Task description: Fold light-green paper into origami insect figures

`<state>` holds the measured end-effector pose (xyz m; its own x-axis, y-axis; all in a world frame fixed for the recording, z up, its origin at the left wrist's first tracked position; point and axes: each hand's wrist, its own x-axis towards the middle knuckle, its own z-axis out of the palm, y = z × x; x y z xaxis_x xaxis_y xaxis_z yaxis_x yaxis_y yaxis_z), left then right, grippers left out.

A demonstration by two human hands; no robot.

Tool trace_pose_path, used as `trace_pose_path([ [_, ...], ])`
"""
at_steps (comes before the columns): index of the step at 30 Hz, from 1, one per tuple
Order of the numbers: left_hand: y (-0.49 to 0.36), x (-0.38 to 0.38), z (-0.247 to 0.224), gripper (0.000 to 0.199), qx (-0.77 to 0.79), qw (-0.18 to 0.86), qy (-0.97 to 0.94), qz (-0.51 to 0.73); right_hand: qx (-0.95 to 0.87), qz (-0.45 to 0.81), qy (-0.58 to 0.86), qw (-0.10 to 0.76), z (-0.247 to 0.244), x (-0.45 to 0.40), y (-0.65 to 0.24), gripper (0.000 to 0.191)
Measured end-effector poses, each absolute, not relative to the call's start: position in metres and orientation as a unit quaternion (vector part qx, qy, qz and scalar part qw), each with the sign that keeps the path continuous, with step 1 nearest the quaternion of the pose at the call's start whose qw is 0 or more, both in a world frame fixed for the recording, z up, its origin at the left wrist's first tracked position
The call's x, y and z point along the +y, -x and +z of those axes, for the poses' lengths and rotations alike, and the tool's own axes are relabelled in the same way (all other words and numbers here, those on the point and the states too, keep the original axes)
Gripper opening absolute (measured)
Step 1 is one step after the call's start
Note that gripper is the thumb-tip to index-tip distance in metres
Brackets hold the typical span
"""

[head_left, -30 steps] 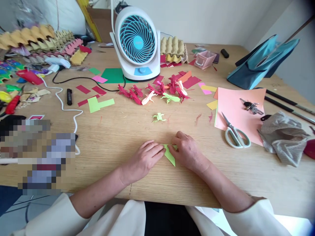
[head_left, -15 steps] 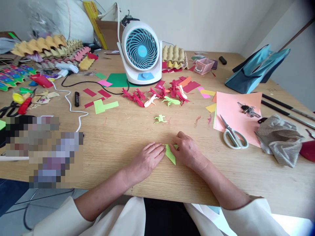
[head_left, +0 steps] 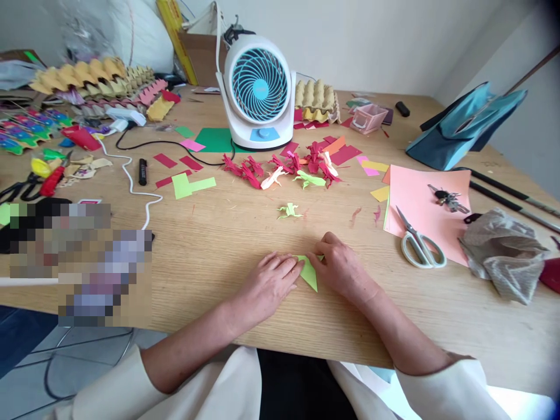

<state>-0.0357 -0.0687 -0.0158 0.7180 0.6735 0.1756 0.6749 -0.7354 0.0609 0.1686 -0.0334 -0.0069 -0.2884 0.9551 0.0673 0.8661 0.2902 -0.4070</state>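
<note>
A small piece of folded lime-green paper (head_left: 310, 275) lies on the table between my hands, its pointed corner toward me. My left hand (head_left: 270, 286) rests flat with fingers stretched, their tips pressing the paper's left edge. With curled fingers, my right hand (head_left: 341, 267) pinches the paper's right side, the thumb on top; part of that edge is hidden under it. Just beyond my hands sits a lime-green folded paper frog (head_left: 289, 210). Farther back is a cluster of similar folded figures, among them a red one (head_left: 249, 174), a pale one (head_left: 273, 177) and a green one (head_left: 310, 179).
A white-and-blue fan (head_left: 261, 87) stands at the back. Scissors (head_left: 420, 245) and keys (head_left: 448, 199) lie on pink paper (head_left: 405, 192) at right, near a crumpled grey pouch (head_left: 503, 251). Left are a black marker (head_left: 142, 172), a white cable (head_left: 131, 178) and egg cartons (head_left: 83, 74).
The view has shifted slightly, so everything sits a little farther right. My left fingers have slid a bit over the paper's left edge; my right hand keeps its pinch.
</note>
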Motion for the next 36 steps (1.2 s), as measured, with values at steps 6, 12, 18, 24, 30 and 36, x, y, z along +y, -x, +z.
trace_pose_path([
  [6,0.034,-0.073,-0.012,0.051,-0.373,-0.011,0.924,-0.082,-0.786,0.244,0.546,0.157,-0.002,-0.028,-0.185,0.027],
  [12,0.043,-0.069,-0.017,0.061,-0.366,-0.027,0.928,-0.067,-0.807,0.274,0.507,0.130,0.001,-0.023,-0.196,0.014],
  [18,0.049,-0.064,-0.010,0.059,-0.336,-0.040,0.940,-0.038,-0.811,0.268,0.503,0.130,-0.002,-0.021,-0.199,0.013],
  [24,0.051,-0.062,-0.009,0.064,-0.327,-0.051,0.943,-0.031,-0.805,0.280,0.506,0.131,-0.003,-0.020,-0.199,0.013],
  [30,0.056,-0.054,-0.010,0.065,-0.301,-0.047,0.951,-0.049,-0.786,0.295,0.524,0.143,0.009,-0.022,-0.196,0.011],
  [36,0.056,-0.051,-0.013,0.061,-0.295,-0.037,0.952,-0.069,-0.782,0.283,0.538,0.136,0.016,-0.021,-0.194,0.013],
])
